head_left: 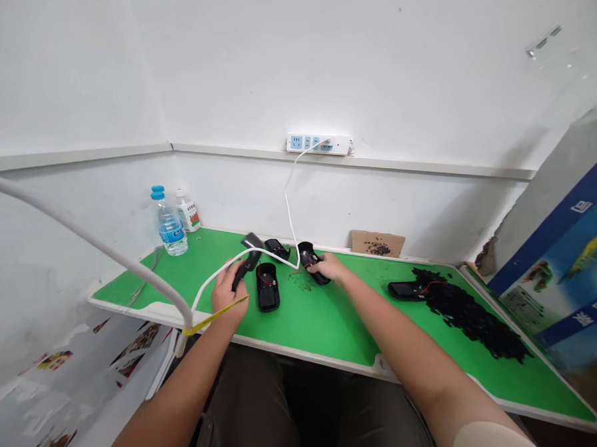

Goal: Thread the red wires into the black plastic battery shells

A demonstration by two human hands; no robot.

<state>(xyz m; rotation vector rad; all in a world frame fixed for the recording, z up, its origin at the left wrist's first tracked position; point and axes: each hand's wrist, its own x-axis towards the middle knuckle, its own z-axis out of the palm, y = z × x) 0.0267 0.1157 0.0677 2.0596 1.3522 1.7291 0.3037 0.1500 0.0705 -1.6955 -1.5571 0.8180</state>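
Observation:
My left hand [229, 294] is wrapped round the handle of a black tool [249, 257] with a wide head, held above the green table. With my right hand [328, 268] I grip a black housing [314, 263] near the table's back edge. Between my hands a second black housing [268, 288] with a thin red wire lies open side up. Behind it is another black housing [277, 249], partly behind a white cable. A further black housing [406, 290] lies to the right, with a red wire reaching toward a pile of black pieces [468, 316].
Two bottles, one clear [172, 227] and one white [188, 211], stand at the back left. A white cable [140, 268] crosses the left side. A cardboard piece [377, 243] with small dark bits lies at the back. A power strip [319, 144] is on the wall; a printed box [567, 251] stands right.

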